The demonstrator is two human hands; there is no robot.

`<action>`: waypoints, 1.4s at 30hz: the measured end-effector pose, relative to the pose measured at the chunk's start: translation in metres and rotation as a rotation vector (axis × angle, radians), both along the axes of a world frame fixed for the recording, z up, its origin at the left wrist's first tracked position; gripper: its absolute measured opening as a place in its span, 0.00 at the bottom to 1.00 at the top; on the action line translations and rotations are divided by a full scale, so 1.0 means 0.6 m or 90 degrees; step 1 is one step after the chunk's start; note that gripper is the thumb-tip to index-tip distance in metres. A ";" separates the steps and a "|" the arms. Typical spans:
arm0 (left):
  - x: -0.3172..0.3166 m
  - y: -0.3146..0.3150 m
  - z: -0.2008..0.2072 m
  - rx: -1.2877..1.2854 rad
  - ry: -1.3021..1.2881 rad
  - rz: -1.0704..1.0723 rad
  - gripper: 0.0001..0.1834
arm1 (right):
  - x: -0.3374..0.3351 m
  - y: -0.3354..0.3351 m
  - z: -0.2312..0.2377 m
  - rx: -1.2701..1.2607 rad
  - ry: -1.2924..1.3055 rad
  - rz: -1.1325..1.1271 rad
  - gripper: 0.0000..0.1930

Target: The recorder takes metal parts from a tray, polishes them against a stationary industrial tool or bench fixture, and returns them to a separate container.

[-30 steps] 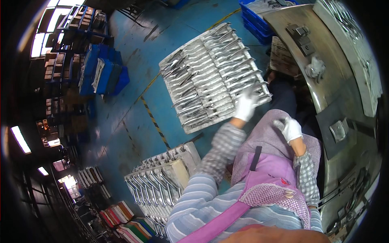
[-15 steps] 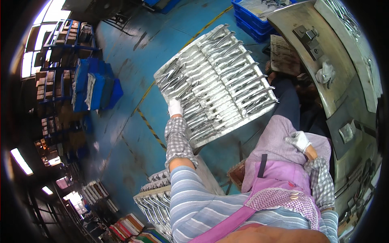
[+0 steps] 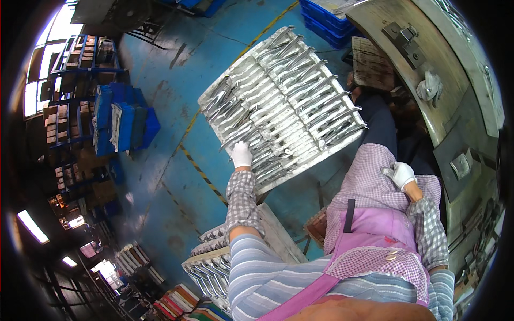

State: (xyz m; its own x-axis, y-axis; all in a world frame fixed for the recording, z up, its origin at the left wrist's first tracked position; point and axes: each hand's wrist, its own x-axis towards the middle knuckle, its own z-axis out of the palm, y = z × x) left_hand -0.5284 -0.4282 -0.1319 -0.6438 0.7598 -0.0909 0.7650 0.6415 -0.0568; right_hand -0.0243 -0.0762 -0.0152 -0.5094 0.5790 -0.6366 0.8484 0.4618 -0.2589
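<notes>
1. Metal parts [image 3: 241,131] lie in rows on white tray [image 3: 300,162].
2. Left hand [image 3: 241,155] at parts, tray's near-left side; can't tell if grip holds one.
3. Right hand [image 3: 400,175] over apron [image 3: 361,174], grip unclear.
4. Rag [image 3: 430,86] on surface [image 3: 428,48], right.

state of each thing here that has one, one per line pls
white-gloved left hand: curled at the long silver metal parts, grip hidden
white-gloved right hand: thumb out, nothing visible in it
white ridged rectangular tray: partly filled
blue plastic crates: stacked
long white ceiling light: lit
white fabric piece: crumpled
</notes>
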 end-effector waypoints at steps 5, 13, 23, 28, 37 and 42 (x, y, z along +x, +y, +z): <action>0.001 0.018 -0.047 0.028 0.074 0.007 0.07 | 0.054 0.010 -0.050 -0.232 0.175 -0.255 0.23; -0.035 0.169 0.044 0.135 -0.084 0.356 0.18 | 0.044 -0.057 0.095 -0.442 0.135 0.125 0.20; -0.122 0.225 -0.013 0.243 -0.122 0.377 0.26 | 0.026 -0.055 0.083 -0.399 0.146 0.117 0.26; 0.143 0.308 0.145 0.636 -0.473 0.242 0.15 | 0.093 -0.009 0.035 -0.327 0.108 0.006 0.27; 0.653 0.455 0.367 0.410 -0.672 -0.742 0.17 | 0.110 0.025 0.176 -0.632 0.731 -0.362 0.23; 0.757 0.509 0.346 0.360 -0.561 -0.650 0.11 | 0.281 0.109 0.229 0.032 0.777 -0.332 0.09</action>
